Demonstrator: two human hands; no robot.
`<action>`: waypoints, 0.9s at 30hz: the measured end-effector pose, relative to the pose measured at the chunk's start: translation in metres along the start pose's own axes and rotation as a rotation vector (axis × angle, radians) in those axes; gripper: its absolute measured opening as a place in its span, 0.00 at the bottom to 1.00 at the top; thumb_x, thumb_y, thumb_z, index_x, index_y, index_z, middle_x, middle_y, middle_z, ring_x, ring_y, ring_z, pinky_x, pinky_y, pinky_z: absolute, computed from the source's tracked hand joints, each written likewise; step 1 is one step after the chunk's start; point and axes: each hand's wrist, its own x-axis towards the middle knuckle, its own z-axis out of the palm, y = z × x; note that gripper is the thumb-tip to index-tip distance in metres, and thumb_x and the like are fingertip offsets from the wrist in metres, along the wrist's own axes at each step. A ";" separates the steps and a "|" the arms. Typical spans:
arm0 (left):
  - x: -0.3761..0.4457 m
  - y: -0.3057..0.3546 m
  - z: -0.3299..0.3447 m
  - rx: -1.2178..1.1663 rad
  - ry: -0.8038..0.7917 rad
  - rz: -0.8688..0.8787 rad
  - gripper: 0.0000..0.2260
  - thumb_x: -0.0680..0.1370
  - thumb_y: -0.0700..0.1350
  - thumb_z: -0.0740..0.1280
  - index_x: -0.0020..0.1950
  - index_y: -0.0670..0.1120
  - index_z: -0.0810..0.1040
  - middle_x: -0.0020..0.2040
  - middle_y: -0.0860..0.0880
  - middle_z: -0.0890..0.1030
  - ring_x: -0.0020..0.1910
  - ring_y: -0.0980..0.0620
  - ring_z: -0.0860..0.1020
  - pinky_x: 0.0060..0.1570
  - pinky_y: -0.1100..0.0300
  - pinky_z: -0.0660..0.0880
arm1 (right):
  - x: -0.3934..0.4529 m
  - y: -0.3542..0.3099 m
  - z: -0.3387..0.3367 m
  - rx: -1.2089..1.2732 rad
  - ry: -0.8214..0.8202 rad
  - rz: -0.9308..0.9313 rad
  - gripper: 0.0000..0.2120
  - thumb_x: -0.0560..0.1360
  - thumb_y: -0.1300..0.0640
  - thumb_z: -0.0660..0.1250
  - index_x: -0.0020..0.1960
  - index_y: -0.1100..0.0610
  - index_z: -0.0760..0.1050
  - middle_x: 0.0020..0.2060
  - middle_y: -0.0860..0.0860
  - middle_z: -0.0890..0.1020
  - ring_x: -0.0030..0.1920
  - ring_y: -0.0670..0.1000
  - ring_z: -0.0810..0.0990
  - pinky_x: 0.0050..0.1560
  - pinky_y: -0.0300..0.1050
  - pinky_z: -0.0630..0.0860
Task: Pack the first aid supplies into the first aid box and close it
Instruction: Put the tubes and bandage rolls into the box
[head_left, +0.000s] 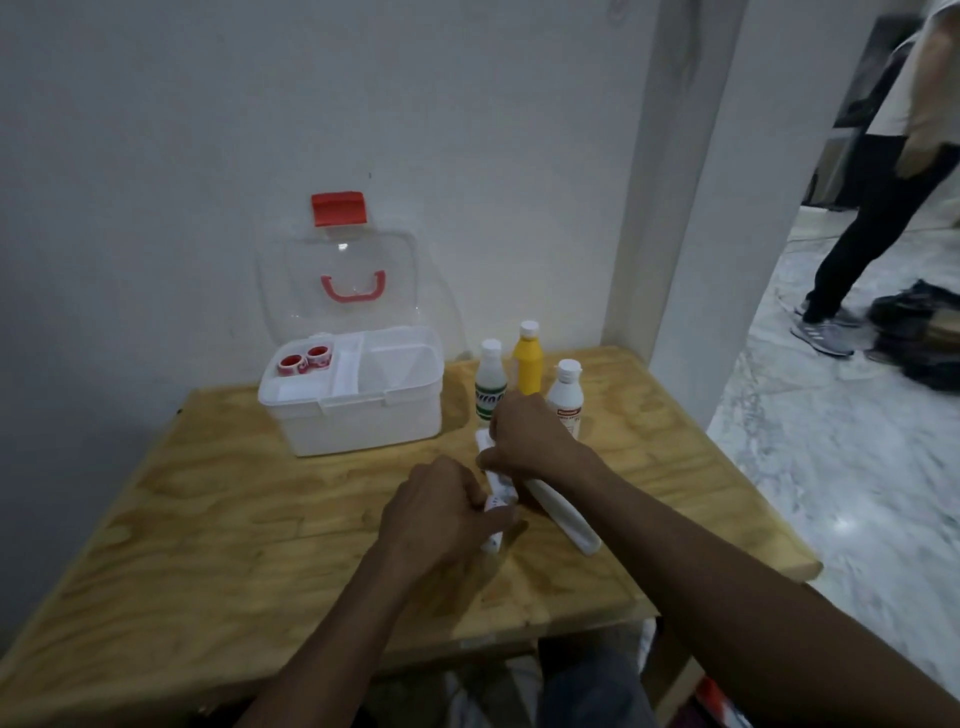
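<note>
First aid box (363, 415): white, on the table (208, 519) against the wall (156, 156); its clear lid (337, 270) stands raised, with a red handle (353, 288) and a red latch (338, 209) at the top edge.
Box tray: two red-and-white tape rolls (305, 360) sit in the back-left compartment; the other compartments look bare.
Supplies in hand: a white tube or packet (496, 501) and a long white container (563, 514) lie low over the table, just in front of the box and to its right.
Left hand (441, 512): fingers curled and closed on the near end of the white tube or packet.
Right hand (530, 441): closed around the far end of the same cluster; which item each finger presses is hidden.
Bottles: a green-labelled clear bottle (490, 382), a yellow bottle (528, 361) and a white bottle with a red label (566, 397) stand upright just behind the right hand, all still unpacked.
Stage: packing looks barely begun; the lid cannot close until the bottles are inside.
Risk: the right wrist sits touching or nearly touching the bottles, so lifting it towards the box could topple them; two items gripped together may slip apart; tall bottles left upright may block the lid.
Surroundings: another person's legs (857, 234) show through the doorway on the marble floor (831, 467).
</note>
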 end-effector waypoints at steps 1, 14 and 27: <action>0.001 0.000 0.000 0.013 -0.005 -0.009 0.17 0.69 0.60 0.73 0.31 0.47 0.84 0.28 0.50 0.82 0.29 0.56 0.79 0.33 0.53 0.76 | 0.002 -0.001 0.001 -0.001 -0.003 -0.001 0.23 0.66 0.56 0.75 0.30 0.55 0.60 0.29 0.50 0.67 0.31 0.49 0.69 0.27 0.40 0.60; -0.018 -0.027 -0.081 -0.188 0.337 -0.139 0.09 0.71 0.54 0.75 0.39 0.49 0.86 0.33 0.54 0.85 0.33 0.60 0.81 0.38 0.60 0.78 | -0.006 -0.043 -0.040 0.306 0.095 -0.024 0.16 0.63 0.54 0.76 0.50 0.55 0.80 0.47 0.51 0.82 0.41 0.47 0.79 0.32 0.34 0.70; 0.061 -0.088 -0.170 0.014 0.468 -0.356 0.16 0.70 0.55 0.75 0.39 0.41 0.86 0.36 0.44 0.85 0.34 0.48 0.82 0.42 0.50 0.82 | 0.097 -0.151 -0.036 0.555 0.124 0.065 0.13 0.60 0.65 0.74 0.44 0.66 0.78 0.35 0.57 0.80 0.36 0.55 0.83 0.32 0.47 0.81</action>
